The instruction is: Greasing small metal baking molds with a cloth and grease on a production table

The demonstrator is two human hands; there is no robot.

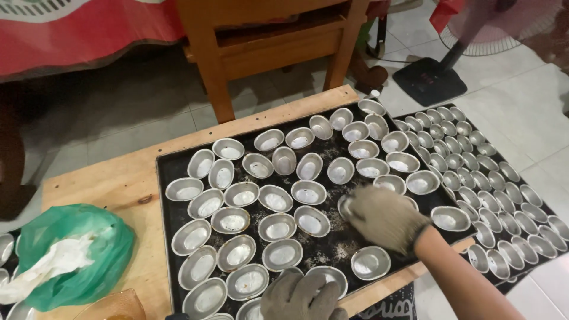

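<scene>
Across the middle of the frame lies my big dark baking tray point(168, 195), resting on a pale wooden board point(118, 178) and crowded with oval metal moulds point(276, 199). A second tray point(551, 204) of smaller moulds runs down the right edge. At the lower left sits a green plastic bag point(89, 249) with white paper inside.

My right hand point(382, 218), gloved, is right of centre, fingers curled down over one mould point(345, 204) whose rim just peeks out at the fingertips. My left hand point(302, 296), also gloved, is at the bottom edge, loosely bent near the front row; I cannot tell whether it holds anything.

I'd judge the best way is to grip each mould by its rim, lift it clear, and avoid nudging its neighbours or dragging through the crumbs.
</scene>
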